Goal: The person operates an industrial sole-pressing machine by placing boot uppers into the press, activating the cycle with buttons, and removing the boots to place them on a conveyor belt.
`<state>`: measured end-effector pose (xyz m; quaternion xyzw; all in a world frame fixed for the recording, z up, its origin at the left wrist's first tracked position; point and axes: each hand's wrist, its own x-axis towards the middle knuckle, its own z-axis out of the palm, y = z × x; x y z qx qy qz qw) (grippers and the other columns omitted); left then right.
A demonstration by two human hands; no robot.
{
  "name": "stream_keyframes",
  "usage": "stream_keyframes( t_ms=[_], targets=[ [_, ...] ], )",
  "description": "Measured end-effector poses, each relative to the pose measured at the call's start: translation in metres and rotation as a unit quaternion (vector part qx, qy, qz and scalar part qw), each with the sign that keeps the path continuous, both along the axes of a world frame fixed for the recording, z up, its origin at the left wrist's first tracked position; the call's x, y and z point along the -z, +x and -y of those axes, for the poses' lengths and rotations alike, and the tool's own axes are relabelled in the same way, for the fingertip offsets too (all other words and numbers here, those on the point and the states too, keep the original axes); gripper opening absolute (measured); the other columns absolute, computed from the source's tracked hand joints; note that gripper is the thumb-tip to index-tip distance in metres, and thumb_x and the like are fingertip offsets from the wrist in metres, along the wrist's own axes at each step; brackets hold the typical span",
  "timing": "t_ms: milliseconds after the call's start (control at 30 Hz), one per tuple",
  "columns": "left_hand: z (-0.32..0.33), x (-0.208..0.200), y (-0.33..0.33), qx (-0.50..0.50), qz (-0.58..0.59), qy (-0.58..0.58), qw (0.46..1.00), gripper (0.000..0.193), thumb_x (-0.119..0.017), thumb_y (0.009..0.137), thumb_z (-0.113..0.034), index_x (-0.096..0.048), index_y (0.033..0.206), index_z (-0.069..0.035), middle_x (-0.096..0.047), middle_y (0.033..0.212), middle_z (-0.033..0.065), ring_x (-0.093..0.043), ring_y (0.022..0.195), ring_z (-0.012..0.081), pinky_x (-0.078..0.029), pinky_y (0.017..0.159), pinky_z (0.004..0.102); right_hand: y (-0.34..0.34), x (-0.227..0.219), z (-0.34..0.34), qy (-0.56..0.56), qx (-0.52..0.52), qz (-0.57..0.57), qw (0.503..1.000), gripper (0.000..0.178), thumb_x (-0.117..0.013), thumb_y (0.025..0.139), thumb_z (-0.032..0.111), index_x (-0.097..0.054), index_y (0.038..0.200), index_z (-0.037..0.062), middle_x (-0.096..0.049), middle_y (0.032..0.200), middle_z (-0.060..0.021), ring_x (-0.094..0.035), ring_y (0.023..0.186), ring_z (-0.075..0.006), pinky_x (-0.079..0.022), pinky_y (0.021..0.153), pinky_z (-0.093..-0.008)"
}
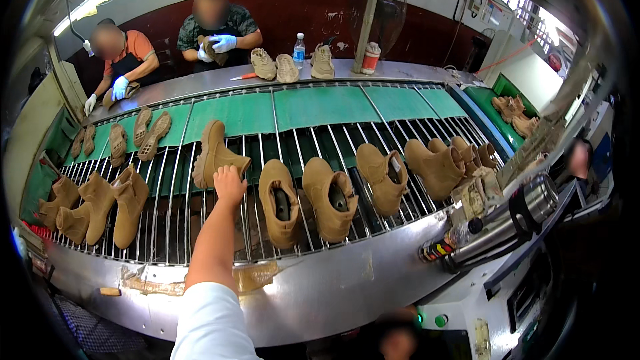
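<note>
My left hand (230,185) reaches forward in a white sleeve (215,323), its fingers closed around the shaft of a tan boot (218,150). That boot is tipped, toe up and sole facing left, above the metal-rod conveyor (172,217). Right of my hand, a tan boot (279,203) and another boot (330,200) stand with dark forms visible in their openings. Farther right are a third boot (383,179) and several more. A group of tan boots (130,207) rests at the left. My right hand cannot be made out.
Loose soles (155,136) lie near the green strip (313,108). Across the conveyor two people in gloves handle shoes behind a metal ledge (223,87), which carries shoes and a water bottle (299,51). A steel flask (513,217) lies at right. A blurred skin-coloured patch shows at the lower edge.
</note>
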<state>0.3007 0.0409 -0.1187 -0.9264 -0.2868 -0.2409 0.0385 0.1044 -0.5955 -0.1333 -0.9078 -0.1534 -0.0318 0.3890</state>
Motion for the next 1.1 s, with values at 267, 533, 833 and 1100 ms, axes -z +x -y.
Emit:
stream_keyframes(
  t_ms=[267,533,833,1100],
  targets=[
    [-0.014,-0.037,0.036,-0.128,-0.16,-0.235,0.95,0.032,-0.067,0.071,-0.023,-0.071,0.097,-0.006,-0.068,0.104,0.0148,-0.063,0.101,0.0294,-0.047,0.086,0.0413,0.011,-0.007,-0.004,0.011,0.026,0.021,0.999,0.008,-0.065,0.076,0.007,-0.064,0.083,0.0027,-0.063,0.077,-0.0132,-0.062,0.073,-0.0299,-0.05,0.067,-0.0402],
    [-0.037,-0.169,-0.083,0.073,0.095,-0.587,0.801,0.009,-0.054,0.07,-0.002,-0.053,0.062,-0.005,-0.051,0.057,0.0062,-0.047,0.044,0.0185,-0.035,0.041,0.0318,-0.013,-0.021,-0.02,-0.064,0.115,0.086,0.988,0.008,-0.072,0.072,0.007,-0.065,0.077,0.0054,-0.065,0.075,-0.0125,-0.064,0.071,-0.0269,-0.051,0.066,-0.0379],
    [0.213,-0.239,-0.261,0.169,0.28,-0.779,0.535,0.024,-0.043,0.066,0.009,-0.036,0.058,-0.013,-0.042,0.052,0.0029,-0.035,0.038,0.014,-0.029,0.035,0.0267,-0.086,-0.09,-0.11,0.514,-0.136,-0.659,0.533,0.065,-0.046,0.095,0.047,-0.015,0.148,0.0246,-0.05,0.128,-0.0284,-0.054,0.112,-0.0399,-0.042,0.098,-0.0474],
    [0.352,-0.23,-0.346,0.224,0.334,-0.817,0.412,0.024,-0.041,0.061,0.008,-0.029,0.054,-0.012,-0.041,0.054,0.0038,-0.035,0.043,0.0132,-0.027,0.039,0.027,-0.097,-0.127,-0.124,0.671,-0.209,-0.618,0.353,0.079,-0.043,0.088,0.064,-0.032,0.145,0.0108,-0.039,0.146,-0.0138,-0.037,0.134,-0.0312,-0.028,0.111,-0.0471]
  ],
)
